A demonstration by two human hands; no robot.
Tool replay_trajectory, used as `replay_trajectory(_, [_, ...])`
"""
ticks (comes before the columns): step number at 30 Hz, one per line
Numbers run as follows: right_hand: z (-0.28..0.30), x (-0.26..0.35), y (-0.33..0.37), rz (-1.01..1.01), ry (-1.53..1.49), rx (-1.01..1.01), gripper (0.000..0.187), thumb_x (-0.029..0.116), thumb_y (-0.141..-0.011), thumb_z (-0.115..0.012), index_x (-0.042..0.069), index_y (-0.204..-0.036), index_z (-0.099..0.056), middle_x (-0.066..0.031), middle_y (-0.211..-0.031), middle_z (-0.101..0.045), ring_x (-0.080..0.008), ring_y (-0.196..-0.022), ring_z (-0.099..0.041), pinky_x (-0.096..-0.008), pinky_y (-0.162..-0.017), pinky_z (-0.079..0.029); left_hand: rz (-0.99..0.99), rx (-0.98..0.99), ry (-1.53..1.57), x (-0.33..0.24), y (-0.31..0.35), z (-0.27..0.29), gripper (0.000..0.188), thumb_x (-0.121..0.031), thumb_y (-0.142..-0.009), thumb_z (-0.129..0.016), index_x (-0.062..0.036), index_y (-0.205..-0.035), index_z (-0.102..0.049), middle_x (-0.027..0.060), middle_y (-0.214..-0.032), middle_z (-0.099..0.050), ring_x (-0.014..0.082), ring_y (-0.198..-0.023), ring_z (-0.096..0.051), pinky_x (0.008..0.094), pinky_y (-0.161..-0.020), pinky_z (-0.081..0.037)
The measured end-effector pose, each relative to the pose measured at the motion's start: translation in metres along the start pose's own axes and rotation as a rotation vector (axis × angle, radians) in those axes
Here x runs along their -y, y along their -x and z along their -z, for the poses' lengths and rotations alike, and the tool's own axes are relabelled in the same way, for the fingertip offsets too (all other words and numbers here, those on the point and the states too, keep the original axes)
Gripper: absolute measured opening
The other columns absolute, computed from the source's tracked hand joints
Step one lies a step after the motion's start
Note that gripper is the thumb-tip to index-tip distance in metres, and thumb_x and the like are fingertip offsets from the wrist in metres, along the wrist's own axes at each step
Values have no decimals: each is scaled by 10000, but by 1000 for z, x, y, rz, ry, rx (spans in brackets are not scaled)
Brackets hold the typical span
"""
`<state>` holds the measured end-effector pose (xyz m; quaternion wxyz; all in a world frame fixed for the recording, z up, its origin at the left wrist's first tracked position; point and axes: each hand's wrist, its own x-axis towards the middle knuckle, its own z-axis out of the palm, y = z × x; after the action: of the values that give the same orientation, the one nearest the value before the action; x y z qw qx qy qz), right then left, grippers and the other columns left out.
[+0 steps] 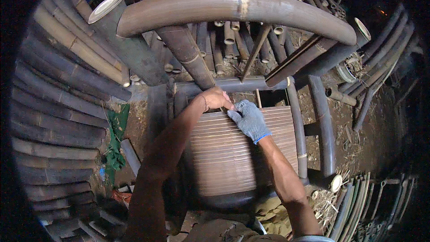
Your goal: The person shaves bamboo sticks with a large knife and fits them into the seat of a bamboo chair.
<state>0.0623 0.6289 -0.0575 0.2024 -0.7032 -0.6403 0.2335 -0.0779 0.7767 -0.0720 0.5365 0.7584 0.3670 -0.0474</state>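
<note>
A bamboo chair frame [237, 6] stands in front of me, with a slatted bamboo seat [221, 159] between its side poles. My bare left hand [216, 98] is closed, fingertips pinched together at the far edge of the slats. Right beside it, almost touching, my right hand [251, 120] wears a grey knitted glove with a blue cuff. Its fingers are curled closed over the same spot. What the two hands grip there is hidden by the fingers. Beyond the last slat, a gap shows before the rear crossbar [228, 85].
Thick dark bamboo poles [62, 121] lie stacked along the left. More cut poles [228, 36] fill the ground behind the chair. Thin poles [354, 201] lean at the lower right. Green cloth [117, 136] lies on the dirt floor at left.
</note>
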Motion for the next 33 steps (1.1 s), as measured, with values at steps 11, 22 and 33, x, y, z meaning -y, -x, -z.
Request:
replay_trajectory(11, [55, -47, 192, -261, -1069, -422, 415, 302, -886, -719, -40, -1109, -645, -107, -1124, -659, -171, -978, -622, -325, -908, -500, -131, 92, -613, 42, -22, -2, 351, -274, -926, -510, -25, -1062, -717, 211, -1099, -691, 357, -969, -665, 444, -872, -514])
replay_trajectory(22, [89, -7, 50, -50, -1131, -211, 334, 292, -958, -560, -27, -954, -659, -238, -1046, -680, -351, -870, -673, -435, -751, -540, 63, 98, -234, 53, -3, -36, 390, -362, -978, -486, -97, -1167, -701, 156, -1190, -682, 331, -1127, -612, 436, -991, -462])
replay_trajectory(33, [-13, 21, 76, -147, -454, 234, 447, 371, -973, -546, -36, -792, -592, -118, -658, -563, -237, -675, -543, -398, -656, -436, -42, 97, -214, 61, -12, -32, 394, -397, -865, -570, -112, -1072, -746, 167, -1113, -711, 369, -1023, -655, 443, -938, -495])
